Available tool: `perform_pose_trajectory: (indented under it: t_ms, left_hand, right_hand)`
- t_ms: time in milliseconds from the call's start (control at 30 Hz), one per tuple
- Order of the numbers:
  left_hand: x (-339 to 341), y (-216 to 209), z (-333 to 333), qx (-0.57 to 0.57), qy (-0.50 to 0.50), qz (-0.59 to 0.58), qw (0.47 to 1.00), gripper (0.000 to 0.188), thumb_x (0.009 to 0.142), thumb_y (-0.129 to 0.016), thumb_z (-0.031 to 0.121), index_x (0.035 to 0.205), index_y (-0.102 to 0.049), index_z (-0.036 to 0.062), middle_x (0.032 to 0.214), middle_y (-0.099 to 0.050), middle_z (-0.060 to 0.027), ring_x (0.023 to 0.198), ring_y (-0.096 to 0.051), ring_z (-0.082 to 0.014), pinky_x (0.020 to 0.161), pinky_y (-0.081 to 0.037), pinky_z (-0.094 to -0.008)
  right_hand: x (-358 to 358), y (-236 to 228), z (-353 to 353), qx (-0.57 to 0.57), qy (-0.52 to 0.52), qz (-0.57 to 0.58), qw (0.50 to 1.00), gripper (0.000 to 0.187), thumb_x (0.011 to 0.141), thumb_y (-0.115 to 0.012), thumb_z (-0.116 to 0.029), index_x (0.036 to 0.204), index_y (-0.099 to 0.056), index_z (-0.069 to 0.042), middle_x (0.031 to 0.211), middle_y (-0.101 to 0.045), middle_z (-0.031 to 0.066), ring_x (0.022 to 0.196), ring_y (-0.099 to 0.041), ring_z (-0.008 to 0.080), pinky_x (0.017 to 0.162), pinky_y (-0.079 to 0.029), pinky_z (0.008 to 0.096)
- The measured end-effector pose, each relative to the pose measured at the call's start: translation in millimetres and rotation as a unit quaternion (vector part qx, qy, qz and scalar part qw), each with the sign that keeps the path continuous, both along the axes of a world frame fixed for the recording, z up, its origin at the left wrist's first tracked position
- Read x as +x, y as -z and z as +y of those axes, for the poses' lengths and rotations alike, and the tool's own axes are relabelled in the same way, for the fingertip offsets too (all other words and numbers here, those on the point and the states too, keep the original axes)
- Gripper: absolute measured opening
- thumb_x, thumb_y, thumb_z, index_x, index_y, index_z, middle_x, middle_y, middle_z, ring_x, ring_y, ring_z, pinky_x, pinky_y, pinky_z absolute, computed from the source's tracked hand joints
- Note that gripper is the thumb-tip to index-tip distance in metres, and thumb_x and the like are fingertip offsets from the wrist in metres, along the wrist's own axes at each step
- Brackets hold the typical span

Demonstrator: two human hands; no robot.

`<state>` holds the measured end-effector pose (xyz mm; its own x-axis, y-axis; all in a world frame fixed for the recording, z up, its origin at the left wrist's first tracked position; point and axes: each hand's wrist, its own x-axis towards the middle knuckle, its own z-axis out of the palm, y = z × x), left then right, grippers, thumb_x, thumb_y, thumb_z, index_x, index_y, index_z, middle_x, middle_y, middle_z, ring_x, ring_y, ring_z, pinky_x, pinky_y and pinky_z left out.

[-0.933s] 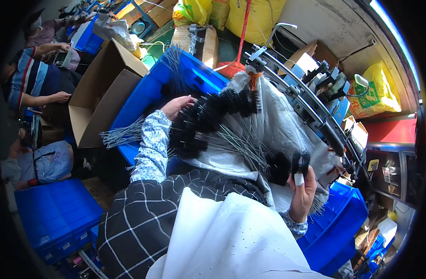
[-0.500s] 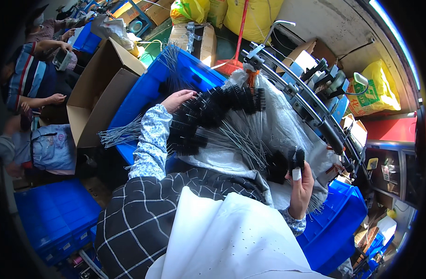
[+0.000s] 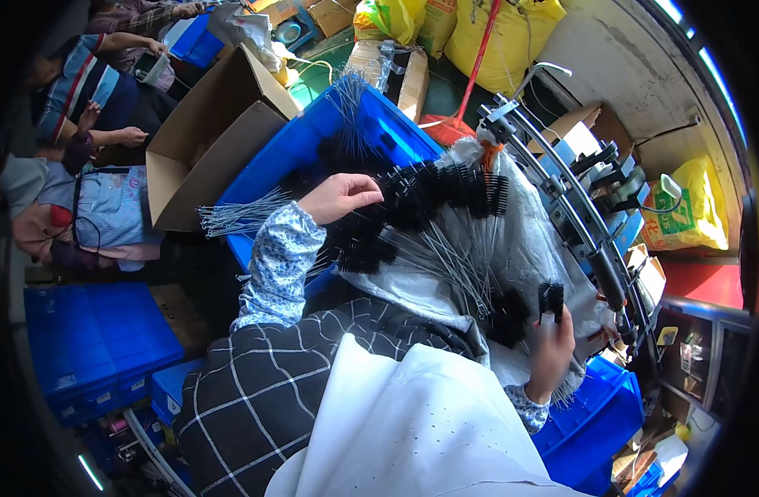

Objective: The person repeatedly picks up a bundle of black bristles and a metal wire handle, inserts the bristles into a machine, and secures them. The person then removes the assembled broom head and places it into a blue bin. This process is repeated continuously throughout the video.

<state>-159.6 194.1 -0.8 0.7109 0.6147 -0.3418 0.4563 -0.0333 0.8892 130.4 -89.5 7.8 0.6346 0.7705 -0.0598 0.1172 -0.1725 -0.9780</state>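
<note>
Head: brush (image 3: 551,296) juts past fingers (image 3: 567,326) of right hand (image 3: 552,354).

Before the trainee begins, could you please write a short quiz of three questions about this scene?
1. Which hand holds a small black-bristled brush away from the main pile of black-bristled brushes?
2. True or false: in the picture, the open brown cardboard box is left of the white woven sack.
3. The pile's thin wire stems are: A) red B) grey C) yellow

Key: 1. The right hand. 2. True. 3. B.
</note>
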Motion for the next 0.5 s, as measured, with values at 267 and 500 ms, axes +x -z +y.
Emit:
perform_pose_trajectory:
  t_ms: [267,500]
  left_hand:
    - [5.6,2.7,-6.8,0.139,-0.062,0.081,0.985,0.014,0.08,-0.058,0.015,0.086,-0.055,0.0024,0.075,-0.054,0.0,0.067,-0.047,-0.006,0.062,-0.041,-0.0215]
    - [3.2,-0.8,-11.1,0.118,-0.04,0.12,0.985,0.018,0.079,-0.057,0.018,0.08,-0.056,-0.0004,0.066,-0.054,-0.0035,0.062,-0.048,-0.0088,0.058,-0.04,-0.0235]
  right_hand:
    - [1.8,1.2,-5.9,-0.009,0.033,-0.008,0.999,0.03,0.083,-0.054,-0.01,0.111,-0.051,0.0,0.084,-0.056,0.0026,0.068,-0.05,0.0064,0.061,-0.041,0.0191]
    - [2.0,2.0,-3.7,-0.022,0.019,-0.02,0.999,0.028,0.082,-0.055,-0.01,0.107,-0.053,0.001,0.079,-0.056,0.0012,0.067,-0.049,0.0055,0.06,-0.04,0.0182]
